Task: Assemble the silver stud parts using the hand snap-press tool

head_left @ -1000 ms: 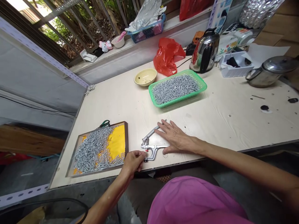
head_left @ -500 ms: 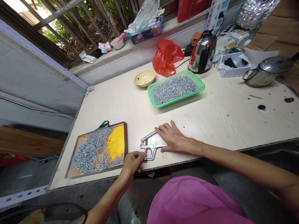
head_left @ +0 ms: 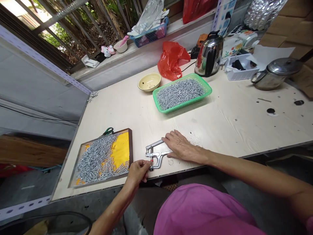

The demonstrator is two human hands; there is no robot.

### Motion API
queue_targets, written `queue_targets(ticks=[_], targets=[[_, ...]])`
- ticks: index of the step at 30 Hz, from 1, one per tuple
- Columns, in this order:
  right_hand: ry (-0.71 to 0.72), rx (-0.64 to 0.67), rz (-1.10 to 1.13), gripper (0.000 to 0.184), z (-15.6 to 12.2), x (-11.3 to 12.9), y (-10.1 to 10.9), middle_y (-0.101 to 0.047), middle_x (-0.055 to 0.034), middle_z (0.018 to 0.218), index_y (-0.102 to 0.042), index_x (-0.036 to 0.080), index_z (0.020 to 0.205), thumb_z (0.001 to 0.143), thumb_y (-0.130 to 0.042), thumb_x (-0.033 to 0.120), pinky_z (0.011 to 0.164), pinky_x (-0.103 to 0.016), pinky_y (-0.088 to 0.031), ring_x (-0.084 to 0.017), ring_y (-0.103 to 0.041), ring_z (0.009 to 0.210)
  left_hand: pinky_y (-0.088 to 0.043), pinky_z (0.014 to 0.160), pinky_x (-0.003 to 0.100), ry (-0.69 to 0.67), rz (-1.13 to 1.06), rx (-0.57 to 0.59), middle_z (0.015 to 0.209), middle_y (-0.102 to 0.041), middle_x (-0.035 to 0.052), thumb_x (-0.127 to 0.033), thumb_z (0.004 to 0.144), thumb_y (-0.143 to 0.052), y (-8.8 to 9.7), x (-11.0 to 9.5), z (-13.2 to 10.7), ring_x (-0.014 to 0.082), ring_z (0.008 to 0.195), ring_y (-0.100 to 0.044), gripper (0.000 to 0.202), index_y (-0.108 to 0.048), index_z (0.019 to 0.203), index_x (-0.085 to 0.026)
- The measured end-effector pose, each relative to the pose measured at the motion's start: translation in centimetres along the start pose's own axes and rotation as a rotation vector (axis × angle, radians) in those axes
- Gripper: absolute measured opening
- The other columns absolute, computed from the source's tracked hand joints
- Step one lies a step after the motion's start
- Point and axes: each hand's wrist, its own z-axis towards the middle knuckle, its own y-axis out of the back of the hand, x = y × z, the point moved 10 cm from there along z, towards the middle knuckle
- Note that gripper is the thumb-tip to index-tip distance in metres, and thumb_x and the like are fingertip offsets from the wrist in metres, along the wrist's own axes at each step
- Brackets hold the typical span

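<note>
A metal plier-like press tool (head_left: 155,152) lies near the table's front edge. My right hand (head_left: 180,146) rests on its handles, fingers curled over them and pressing down. My left hand (head_left: 138,170) pinches something small at the tool's jaw, too small to make out. Left of the tool, a brown-framed tray (head_left: 131,148) with a yellow lining holds a heap of small silver metal pieces (head_left: 96,157). A green basket (head_left: 205,90) farther back is full of the same silver pieces.
A yellow bowl (head_left: 149,82), red plastic bag (head_left: 171,58), steel kettle (head_left: 209,55), white box (head_left: 238,67) and metal pot (head_left: 277,71) stand along the back. Green-handled scissors (head_left: 108,131) lie behind the tray. Bare tabletop (head_left: 232,120) stretches to the right.
My right hand has drawn back toward me and curled over the tool's handles, bringing them closer together. The left hand stays at the jaw.
</note>
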Motion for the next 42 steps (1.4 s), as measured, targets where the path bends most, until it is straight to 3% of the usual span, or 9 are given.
queue_targets(ticks=[3, 6, 9, 13, 20, 28, 33, 38, 42], targets=[[-0.016, 0.015, 0.006, 0.047, 0.3, 0.1, 0.1, -0.056, -0.0132, 0.103, -0.054, 0.011, 0.105, 0.069, -0.077, 0.033, 0.088, -0.042, -0.039, -0.026, -0.048, 0.097, -0.036, 0.04, 0.024, -0.157, 0.199, -0.126, 0.049, -0.053, -0.0012, -0.061, 0.077, -0.051, 1.3, -1.9, -0.7, 0.0126, 0.04, -0.048, 0.046, -0.059, 0.067, -0.016], [-0.044, 0.05, 0.008, 0.047, 0.6, -0.1, -0.2, -0.055, -0.0134, 0.104, -0.054, 0.011, 0.103, 0.068, -0.078, 0.031, 0.079, -0.037, -0.043, -0.026, -0.048, 0.095, -0.049, 0.063, 0.03, -0.495, 0.412, -0.304, 0.079, -0.062, 0.0046, -0.049, 0.083, -0.052, 1.6, -6.2, -2.7, 0.018, 0.068, -0.061, 0.035, -0.065, 0.083, -0.017], [-0.052, 0.059, 0.001, 0.048, 0.6, 0.0, -0.1, -0.055, -0.0131, 0.105, -0.054, 0.011, 0.104, 0.067, -0.078, 0.031, 0.077, -0.036, -0.044, -0.026, -0.048, 0.095, -0.05, 0.081, 0.036, -0.772, 0.599, -0.33, 0.103, -0.061, 0.0074, -0.037, 0.085, -0.055, -0.8, -9.7, -4.0, 0.0223, 0.093, -0.059, 0.027, -0.061, 0.105, -0.02], [-0.041, 0.067, 0.036, 0.061, 0.1, 0.0, -0.1, -0.053, -0.0146, 0.109, -0.051, 0.008, 0.112, 0.066, -0.079, 0.036, 0.08, -0.038, -0.045, -0.027, -0.046, 0.099, -0.046, 0.094, 0.044, -0.956, 0.805, -0.256, 0.125, -0.053, 0.0112, -0.026, 0.082, -0.06, -4.3, -12.2, -3.5, 0.0272, 0.112, -0.05, 0.045, -0.047, 0.125, -0.018], [-0.07, 0.015, -0.035, 0.05, -0.1, -0.6, -0.3, -0.055, -0.0123, 0.102, -0.056, 0.01, 0.103, 0.068, -0.076, 0.04, 0.081, -0.038, -0.043, -0.027, -0.047, 0.098, -0.047, 0.091, 0.044, -1.026, 1.01, -0.067, 0.128, -0.05, 0.0149, -0.028, 0.081, -0.063, -6.5, -12.8, -2.1, 0.029, 0.111, -0.048, 0.059, -0.037, 0.132, -0.014], [-0.03, 0.097, -0.01, 0.028, -0.1, -0.1, 0.5, -0.056, -0.0114, 0.102, -0.059, 0.011, 0.099, 0.078, -0.069, 0.027, 0.08, -0.034, -0.042, -0.024, -0.048, 0.097, -0.048, 0.081, 0.039, -0.959, 0.918, -0.01, 0.1, -0.059, 0.0085, -0.027, 0.076, -0.065, -6.0, -13.9, -0.6, 0.0248, 0.096, -0.052, 0.035, -0.057, 0.109, -0.017], [-0.089, 0.102, -0.011, 0.038, 0.2, -0.6, 0.3, -0.055, -0.0132, 0.102, -0.059, 0.009, 0.099, 0.073, -0.074, 0.033, 0.078, -0.036, -0.043, -0.026, -0.047, 0.097, -0.046, 0.083, 0.039, -0.969, 0.937, -0.017, 0.104, -0.057, 0.0098, -0.027, 0.071, -0.068, -6.1, -14.1, -0.1, 0.0258, 0.097, -0.05, 0.045, -0.055, 0.113, -0.015], [-0.067, 0.112, -0.079, 0.009, 0.8, -0.4, -1.0, -0.057, -0.0111, 0.097, -0.06, 0.012, 0.089, 0.085, -0.06, 0.02, 0.071, -0.033, -0.041, -0.024, -0.05, 0.095, -0.046, 0.075, 0.035, -0.96, 0.913, 0.009, 0.092, -0.058, 0.0065, -0.033, 0.079, -0.064, -6.2, -14.2, 0.1, 0.0226, 0.088, -0.051, 0.027, -0.059, 0.099, -0.017], [-0.041, 0.122, -0.07, 0.009, 1.0, -0.4, -0.9, -0.058, -0.0093, 0.094, -0.06, 0.014, 0.089, 0.09, -0.052, 0.017, 0.065, -0.031, -0.038, -0.023, -0.052, 0.093, -0.044, 0.071, 0.032, -0.956, 0.9, -0.007, 0.086, -0.057, 0.0053, -0.035, 0.082, -0.06, -6.1, -14.3, 0.5, 0.0208, 0.084, -0.051, 0.019, -0.058, 0.085, -0.017]])
